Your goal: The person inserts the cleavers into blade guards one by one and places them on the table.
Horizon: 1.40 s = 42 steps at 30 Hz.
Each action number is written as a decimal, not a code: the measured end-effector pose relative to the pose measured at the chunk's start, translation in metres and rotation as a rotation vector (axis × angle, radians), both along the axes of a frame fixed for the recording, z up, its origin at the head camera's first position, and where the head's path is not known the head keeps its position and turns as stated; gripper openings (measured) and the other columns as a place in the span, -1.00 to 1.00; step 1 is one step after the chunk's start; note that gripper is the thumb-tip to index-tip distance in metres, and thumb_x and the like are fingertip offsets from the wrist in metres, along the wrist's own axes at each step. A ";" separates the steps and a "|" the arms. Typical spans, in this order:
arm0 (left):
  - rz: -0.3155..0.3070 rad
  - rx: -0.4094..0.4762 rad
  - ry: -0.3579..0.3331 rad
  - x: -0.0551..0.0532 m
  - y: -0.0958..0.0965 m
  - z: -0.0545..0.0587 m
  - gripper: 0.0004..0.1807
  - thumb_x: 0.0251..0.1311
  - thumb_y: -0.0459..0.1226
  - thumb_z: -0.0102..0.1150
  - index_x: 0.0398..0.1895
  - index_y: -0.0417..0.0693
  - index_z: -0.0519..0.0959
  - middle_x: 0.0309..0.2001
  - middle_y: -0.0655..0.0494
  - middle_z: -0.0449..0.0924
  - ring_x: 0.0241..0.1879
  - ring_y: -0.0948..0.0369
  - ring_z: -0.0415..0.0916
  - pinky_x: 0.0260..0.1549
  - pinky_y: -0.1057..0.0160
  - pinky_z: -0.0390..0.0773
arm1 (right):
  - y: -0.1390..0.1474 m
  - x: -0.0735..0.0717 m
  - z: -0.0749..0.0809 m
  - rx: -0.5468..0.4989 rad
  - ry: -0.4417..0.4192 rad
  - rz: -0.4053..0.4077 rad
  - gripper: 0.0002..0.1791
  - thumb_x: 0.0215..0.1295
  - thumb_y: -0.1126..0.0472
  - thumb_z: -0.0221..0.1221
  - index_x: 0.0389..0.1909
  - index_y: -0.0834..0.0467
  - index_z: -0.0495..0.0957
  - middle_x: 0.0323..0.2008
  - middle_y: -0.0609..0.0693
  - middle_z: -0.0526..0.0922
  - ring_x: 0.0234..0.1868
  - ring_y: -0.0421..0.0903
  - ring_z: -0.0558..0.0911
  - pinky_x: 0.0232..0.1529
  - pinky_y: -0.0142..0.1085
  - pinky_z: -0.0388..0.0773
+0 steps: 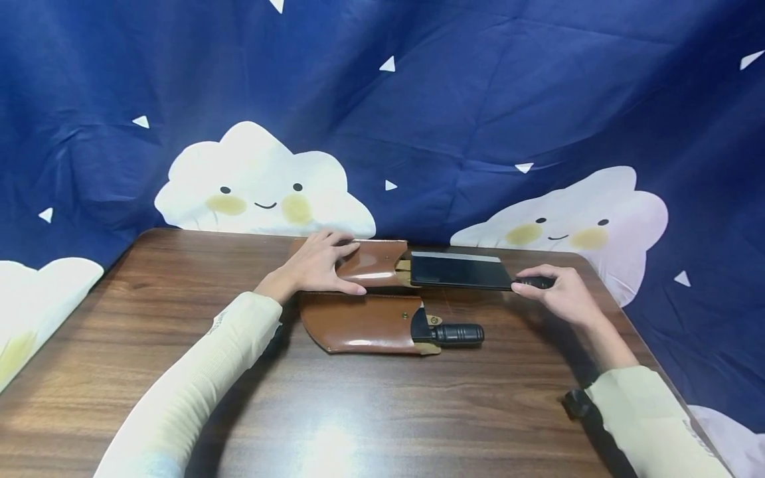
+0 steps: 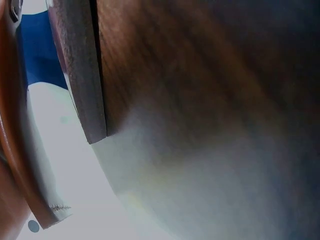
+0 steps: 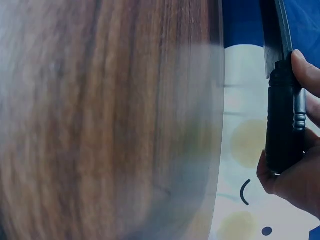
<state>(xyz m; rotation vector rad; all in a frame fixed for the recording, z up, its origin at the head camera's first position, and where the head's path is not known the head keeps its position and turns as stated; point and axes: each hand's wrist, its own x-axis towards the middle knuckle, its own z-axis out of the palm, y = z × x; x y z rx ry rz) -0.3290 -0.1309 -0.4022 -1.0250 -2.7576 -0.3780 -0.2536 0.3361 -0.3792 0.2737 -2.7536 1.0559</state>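
At the back of the table, my left hand [image 1: 323, 260] grips a brown leather knife sheath [image 1: 373, 260], its thumb along the front edge and fingers over the face. My right hand [image 1: 558, 290] holds a cleaver by its black handle [image 3: 286, 120]. The cleaver's dark rectangular blade [image 1: 457, 271] has a silvery strip along its far edge and points left at the sheath's mouth. Whether the blade's end lies inside the mouth, I cannot tell. In the left wrist view, part of the sheath [image 2: 22, 170] shows beyond the table's edge.
In front lies a second brown sheath [image 1: 361, 325] with a knife in it, its black handle [image 1: 459, 334] sticking out to the right. The wooden table [image 1: 418, 411] ends just behind the held sheath. A blue cloth [image 1: 454, 99] with cloud prints hangs behind.
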 end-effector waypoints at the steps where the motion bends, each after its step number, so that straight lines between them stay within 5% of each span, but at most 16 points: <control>1: -0.001 -0.001 -0.001 0.000 0.000 0.000 0.18 -0.18 0.52 0.26 0.41 -0.08 0.48 0.38 -0.06 0.36 0.36 -0.06 0.22 0.29 -0.08 0.17 | -0.001 0.000 0.000 0.002 0.004 0.006 -0.62 0.21 0.07 0.45 -0.08 0.25 0.74 -0.13 0.20 0.74 -0.15 -0.27 0.57 -0.20 -0.54 0.42; 31: -0.015 -0.043 0.018 0.003 0.001 0.004 0.19 -0.17 0.54 0.22 0.42 -0.08 0.46 0.37 -0.02 0.36 0.34 -0.05 0.23 0.27 -0.09 0.22 | -0.024 0.001 -0.003 -0.001 0.062 0.010 -0.66 0.19 0.09 0.47 -0.12 0.24 0.76 -0.18 0.16 0.75 -0.15 -0.21 0.56 -0.19 -0.48 0.41; 42: -0.013 -0.034 0.015 0.003 0.001 0.003 0.18 -0.15 0.54 0.21 0.42 -0.07 0.46 0.38 -0.03 0.36 0.34 -0.04 0.23 0.29 -0.06 0.20 | -0.032 -0.002 -0.003 0.011 0.088 0.015 -0.66 0.19 0.09 0.46 -0.12 0.25 0.76 -0.18 0.15 0.75 -0.08 0.01 0.59 -0.11 -0.39 0.39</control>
